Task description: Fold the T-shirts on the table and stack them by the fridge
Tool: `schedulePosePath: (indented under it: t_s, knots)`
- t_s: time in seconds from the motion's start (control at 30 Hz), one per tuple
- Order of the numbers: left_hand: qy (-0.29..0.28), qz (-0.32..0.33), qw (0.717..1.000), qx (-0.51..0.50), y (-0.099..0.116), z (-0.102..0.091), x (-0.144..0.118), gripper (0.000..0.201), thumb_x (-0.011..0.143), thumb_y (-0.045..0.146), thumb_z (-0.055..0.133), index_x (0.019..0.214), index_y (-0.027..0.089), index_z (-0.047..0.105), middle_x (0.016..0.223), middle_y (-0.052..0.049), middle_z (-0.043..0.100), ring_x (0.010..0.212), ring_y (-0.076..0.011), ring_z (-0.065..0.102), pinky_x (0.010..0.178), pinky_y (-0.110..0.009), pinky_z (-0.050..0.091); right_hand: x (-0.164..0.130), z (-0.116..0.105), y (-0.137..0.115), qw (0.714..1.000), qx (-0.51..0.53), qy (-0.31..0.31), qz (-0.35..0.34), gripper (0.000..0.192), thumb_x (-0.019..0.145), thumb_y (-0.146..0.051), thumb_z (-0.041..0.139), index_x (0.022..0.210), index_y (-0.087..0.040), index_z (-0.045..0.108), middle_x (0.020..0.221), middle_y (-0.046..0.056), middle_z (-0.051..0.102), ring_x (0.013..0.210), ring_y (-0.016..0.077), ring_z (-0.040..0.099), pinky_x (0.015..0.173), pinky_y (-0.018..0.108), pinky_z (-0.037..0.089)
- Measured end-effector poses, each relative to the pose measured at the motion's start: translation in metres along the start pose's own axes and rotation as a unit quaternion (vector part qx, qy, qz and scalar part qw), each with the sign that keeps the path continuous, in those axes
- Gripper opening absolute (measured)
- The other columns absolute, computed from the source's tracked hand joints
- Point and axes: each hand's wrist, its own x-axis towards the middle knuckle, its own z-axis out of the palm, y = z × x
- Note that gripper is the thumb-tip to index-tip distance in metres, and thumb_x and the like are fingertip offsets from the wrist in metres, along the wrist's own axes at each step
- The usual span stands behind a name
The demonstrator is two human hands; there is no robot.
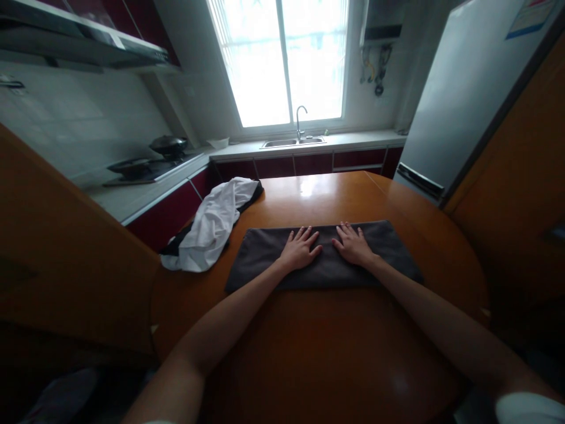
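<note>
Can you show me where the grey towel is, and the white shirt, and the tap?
grey towel (388,247): head view, on its bare right end.
white shirt (207,227): head view, middle of the crumpled cloth.
tap (300,121): head view, on its curved neck above the sink.

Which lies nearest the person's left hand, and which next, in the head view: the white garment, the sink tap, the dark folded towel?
1. Dark folded towel: directly under the left hand.
2. White garment: to its left on the table.
3. Sink tap: far ahead, below the window.

Both hands (326,247) flat, fingers spread
</note>
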Motion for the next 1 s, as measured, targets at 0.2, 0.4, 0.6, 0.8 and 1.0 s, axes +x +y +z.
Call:
schedulePosePath:
  t_s: [0.2, 0.4, 0.6, 0.8, 1.0]
  knots:
    - [-0.002, -0.005, 1.000, 0.007, 0.001, 0.000, 0.000, 0.068, 0.102, 0.065, 0.028, 0.158, 0.029, 0.036, 0.169, -0.003, 0.022, 0.156, -0.0277, 0.015, 0.124, -0.054, 0.017, 0.000, 0.002, 0.003, 1.000, -0.015, 0.013, 0.023, 0.065, 0.105, -0.047, 0.029, 0.158, -0.009, 0.033, 0.167, 0.015, 0.023, 0.156, 0.0263, 0.014, 0.124, 0.055, 0.012]
    - [0.000, -0.006, 1.000, 0.007, 0.001, -0.001, -0.001, 0.067, 0.102, 0.064, 0.029, 0.158, 0.029, 0.036, 0.168, -0.003, 0.023, 0.156, -0.0278, 0.017, 0.123, -0.054, 0.019, -0.001, 0.002, 0.003, 0.999, -0.016, 0.004, 0.029, 0.065, 0.105, -0.047, 0.030, 0.157, -0.009, 0.035, 0.167, 0.015, 0.024, 0.155, 0.0268, 0.016, 0.124, 0.054, 0.012]
    - [0.038, 0.001, 0.999, 0.008, 0.004, -0.003, -0.004, 0.067, 0.102, 0.061, 0.036, 0.160, 0.028, 0.032, 0.170, -0.004, 0.017, 0.157, -0.0305, 0.011, 0.124, -0.055, 0.018, -0.001, 0.001, 0.000, 0.998, -0.016, 0.043, 0.032, 0.064, 0.105, -0.044, 0.031, 0.158, -0.009, 0.034, 0.167, 0.017, 0.025, 0.155, 0.0264, 0.017, 0.123, 0.053, 0.015]
    - [0.002, 0.027, 1.000, -0.004, 0.003, -0.004, -0.003, 0.064, 0.103, 0.064, 0.030, 0.158, 0.032, 0.036, 0.168, -0.003, 0.025, 0.156, -0.0289, 0.017, 0.124, -0.056, 0.017, 0.001, 0.003, 0.002, 0.999, -0.022, 0.002, 0.039, 0.064, 0.104, -0.046, 0.030, 0.156, -0.009, 0.037, 0.166, 0.016, 0.026, 0.155, 0.0276, 0.017, 0.123, 0.055, 0.014]
    - [0.008, 0.021, 1.000, -0.010, 0.001, -0.001, -0.001, 0.066, 0.102, 0.064, 0.032, 0.160, 0.032, 0.031, 0.169, -0.003, 0.021, 0.156, -0.0287, 0.014, 0.124, -0.056, 0.017, -0.008, -0.005, -0.010, 0.997, -0.011, 0.074, 0.009, 0.060, 0.104, -0.037, 0.031, 0.157, -0.008, 0.036, 0.166, 0.017, 0.026, 0.155, 0.0260, 0.018, 0.123, 0.053, 0.015]
